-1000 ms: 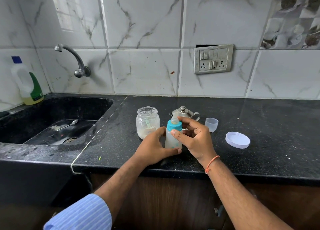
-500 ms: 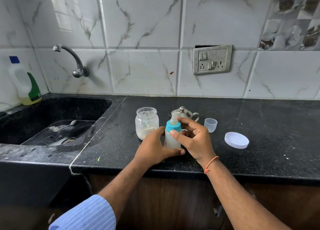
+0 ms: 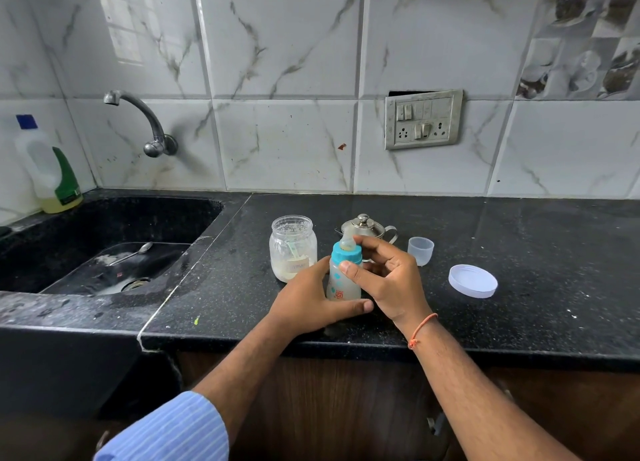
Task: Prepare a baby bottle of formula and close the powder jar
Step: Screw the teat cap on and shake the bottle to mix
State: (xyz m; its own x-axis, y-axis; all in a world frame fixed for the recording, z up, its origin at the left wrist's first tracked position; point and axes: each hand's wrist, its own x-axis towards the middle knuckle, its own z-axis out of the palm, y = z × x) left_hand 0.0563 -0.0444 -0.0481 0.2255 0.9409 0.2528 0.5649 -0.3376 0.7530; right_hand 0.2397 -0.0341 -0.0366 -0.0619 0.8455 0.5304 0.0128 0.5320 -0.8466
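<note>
A baby bottle [image 3: 341, 282] with a blue collar and a teat stands upright on the black counter [image 3: 519, 252], pale liquid inside. My left hand [image 3: 308, 301] grips its lower body from the left. My right hand [image 3: 388, 277] pinches the blue collar, thumb in front and fingers curled behind. Just left of the bottle stands the open glass powder jar [image 3: 292, 247], with white powder and a scoop in it. Its white lid [image 3: 472, 281] lies flat on the counter to the right.
A small steel pot [image 3: 365, 226] stands behind the bottle, a clear bottle cap [image 3: 420, 250] to its right. On the left lies a black sink [image 3: 104, 252] with a spoon [image 3: 133, 252], a tap [image 3: 145, 121] and a detergent bottle [image 3: 52, 169]. A switchboard [image 3: 423, 119] hangs on the tiled wall.
My right thumb has shifted slightly around the blue collar. The bottle and my left hand stay where they were.
</note>
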